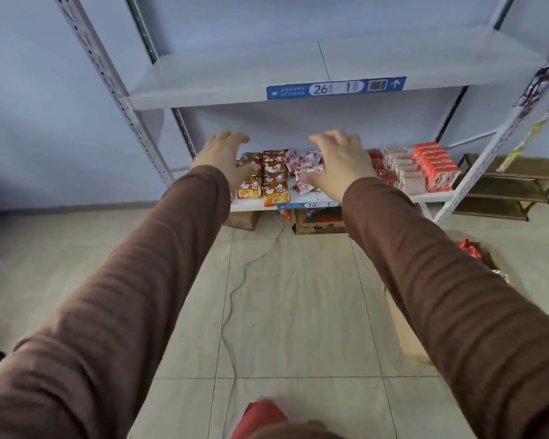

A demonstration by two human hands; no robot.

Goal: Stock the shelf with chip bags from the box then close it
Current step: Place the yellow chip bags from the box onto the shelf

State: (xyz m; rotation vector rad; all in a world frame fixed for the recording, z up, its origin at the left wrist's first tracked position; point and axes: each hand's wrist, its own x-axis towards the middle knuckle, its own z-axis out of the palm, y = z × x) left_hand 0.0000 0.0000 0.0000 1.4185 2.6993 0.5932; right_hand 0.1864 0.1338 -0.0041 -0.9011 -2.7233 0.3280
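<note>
Both arms in brown sleeves reach to the low shelf [431, 197] of a grey metal rack. My left hand [224, 160] hovers with fingers spread at the left edge of a stack of orange-brown bags [274, 180], thumb touching them. My right hand [341, 161] lies palm down, fingers apart, on a loose pile of red-and-white bags [301, 167]. Neither hand grips anything. The open cardboard box [408, 331] stands on the floor at the right, mostly hidden by my right sleeve, with red bags [471, 248] showing inside.
Pinkish packs [403, 171] and red cartons [438, 166] fill the shelf's right part. The upper shelf [235, 87] is bare. Two cardboard boxes [320, 223] sit under the rack. A white cable [235, 296] runs across the tiled floor. A brown low rack [504, 188] stands at far right.
</note>
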